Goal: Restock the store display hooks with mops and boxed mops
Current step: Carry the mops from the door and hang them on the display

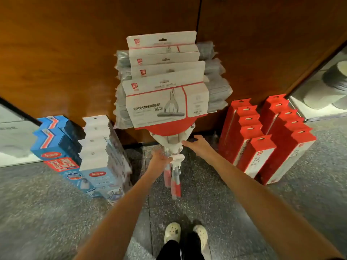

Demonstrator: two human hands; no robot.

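Boxes point(105, 152) point(262, 139) flanking hung mops point(165, 102)

Both bare arms reach forward and slightly inward, elbows nearly straight. The left hand point(159, 160) sits lower, back of the hand up, its fingers curled round the mop handle point(175, 184) just below the head. The right hand point(199, 145) is a little higher and further forward, palm turned down and inward, fingers straight and together, their tips touching the white mop frame point(171, 139).

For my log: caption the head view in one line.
Left hand on the mop handle, right hand touching its white frame, red boxed mops and blue boxed mops alongside.
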